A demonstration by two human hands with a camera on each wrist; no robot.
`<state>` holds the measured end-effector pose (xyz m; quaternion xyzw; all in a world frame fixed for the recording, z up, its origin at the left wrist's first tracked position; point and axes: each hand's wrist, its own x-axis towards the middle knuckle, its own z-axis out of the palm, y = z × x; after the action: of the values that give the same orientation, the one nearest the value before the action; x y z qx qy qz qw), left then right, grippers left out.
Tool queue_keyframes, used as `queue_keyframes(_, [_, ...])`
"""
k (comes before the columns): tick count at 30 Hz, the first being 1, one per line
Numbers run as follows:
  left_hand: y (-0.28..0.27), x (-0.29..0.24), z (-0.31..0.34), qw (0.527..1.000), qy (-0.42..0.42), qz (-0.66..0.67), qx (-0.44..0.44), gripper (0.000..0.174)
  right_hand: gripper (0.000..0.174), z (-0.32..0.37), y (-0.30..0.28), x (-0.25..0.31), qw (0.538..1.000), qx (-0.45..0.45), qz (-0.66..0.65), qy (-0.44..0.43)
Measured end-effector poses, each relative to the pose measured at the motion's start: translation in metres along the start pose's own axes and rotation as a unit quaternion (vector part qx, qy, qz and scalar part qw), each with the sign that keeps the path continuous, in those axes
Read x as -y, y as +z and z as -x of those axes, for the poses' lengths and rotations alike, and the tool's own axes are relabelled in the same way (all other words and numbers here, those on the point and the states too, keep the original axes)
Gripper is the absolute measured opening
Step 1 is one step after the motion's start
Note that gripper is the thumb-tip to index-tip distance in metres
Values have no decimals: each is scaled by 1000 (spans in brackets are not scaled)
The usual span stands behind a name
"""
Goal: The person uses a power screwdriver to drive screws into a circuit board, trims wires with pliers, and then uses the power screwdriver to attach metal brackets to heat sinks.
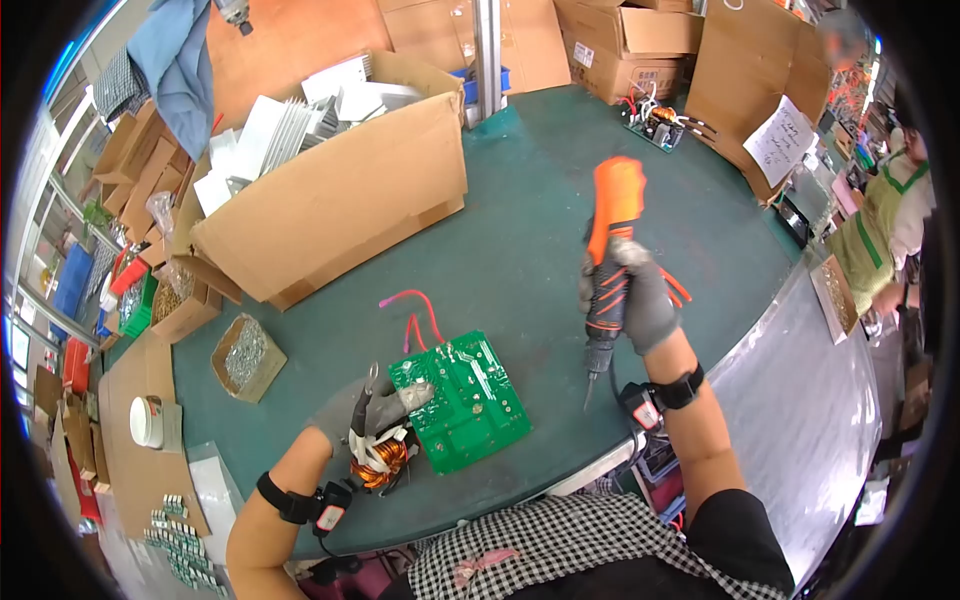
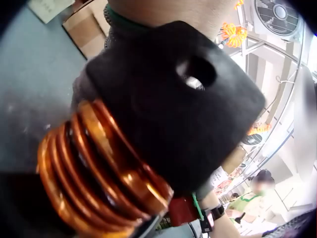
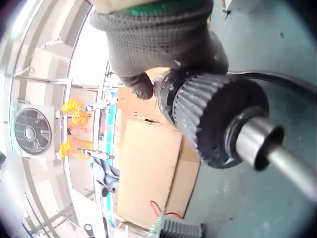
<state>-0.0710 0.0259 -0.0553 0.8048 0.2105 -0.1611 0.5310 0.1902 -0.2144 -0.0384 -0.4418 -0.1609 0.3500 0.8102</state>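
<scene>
In the head view the gloved left hand [image 1: 385, 405] grips the left edge of a green circuit board [image 1: 470, 400], thumb on its face. Beside that hand hangs a copper coil [image 1: 380, 462], large in the left wrist view [image 2: 94, 173]. Red wires [image 1: 425, 312] rise from the board's top edge. The gloved right hand [image 1: 640, 295] is wrapped round an orange and black power driver [image 1: 612, 220], its bit pointing down, to the right of the board. In the right wrist view the driver's ribbed chuck [image 3: 213, 109] is below the gloved hand [image 3: 158, 44]. Some left fingers are hidden behind the board.
A large carton [image 1: 340, 200] of metal heat sinks stands at the back left. A small box of screws [image 1: 245, 358] is left of the hand. Another wired board [image 1: 655, 125] lies at the back right near cartons. A person in a green apron [image 1: 880, 220] is at the far right.
</scene>
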Motion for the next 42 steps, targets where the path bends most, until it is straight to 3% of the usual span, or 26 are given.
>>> queue_keyframes(3, [3, 25, -11, 999, 54, 9, -7, 60, 45, 18, 39, 25, 986, 58, 16, -157])
queue_keyframes(5, [-2, 11, -7, 999, 21, 15, 23, 60, 46, 31, 64, 38, 955, 64, 121, -261])
queue_keyframes(7, [-3, 8, -7, 999, 5, 22, 40, 60, 50, 36, 87, 30, 932, 54, 134, -333])
queue_keyframes(9, [0, 33, -13, 996, 88, 0, 32, 61, 53, 36, 104, 17, 901, 48, 139, -409])
queue_keyframes(10, [1, 30, -13, 992, 119, -11, 29, 60, 55, 34, 104, 13, 896, 56, 160, -411])
queue_keyframes(12, [-2, 18, -7, 997, 39, 38, 45, 59, 57, 27, 107, 0, 899, 77, 145, -407])
queue_keyframes(15, [-2, 3, -1, 995, -15, 86, 41, 59, 58, 25, 118, -9, 921, 95, 84, -368])
queue_keyframes(16, [-1, 6, -1, 995, -6, 96, 34, 59, 58, 24, 118, -11, 937, 103, 32, -333])
queue_keyframes(18, [0, 5, -1, 993, 25, 113, 33, 60, 58, 19, 116, -15, 938, 95, 47, -330])
queue_keyframes(20, [1, 8, -2, 990, 42, 130, 27, 61, 59, 13, 109, -19, 902, 62, 179, -388])
queue_keyframes(28, [2, 10, -4, 992, 17, 122, 18, 64, 53, 5, 107, -18, 899, 67, 212, -378])
queue_keyframes(31, [8, 21, -8, 983, 42, 180, 11, 63, 56, 6, 117, -18, 891, 79, 237, -379])
queue_keyframes(34, [2, 7, -3, 992, 29, 123, 24, 61, 62, 9, 124, -28, 866, 106, 259, -414])
queue_keyframes(37, [1, 5, -2, 991, 48, 120, 28, 60, 64, 22, 136, -25, 910, 109, 219, -334])
queue_keyframes(40, [0, 6, -2, 997, 18, 71, 11, 58, 62, 21, 133, -23, 875, 131, 260, -386])
queue_keyframes(42, [-12, 45, -14, 989, 136, 22, 52, 54, 58, 15, 132, -24, 866, 107, 269, -408])
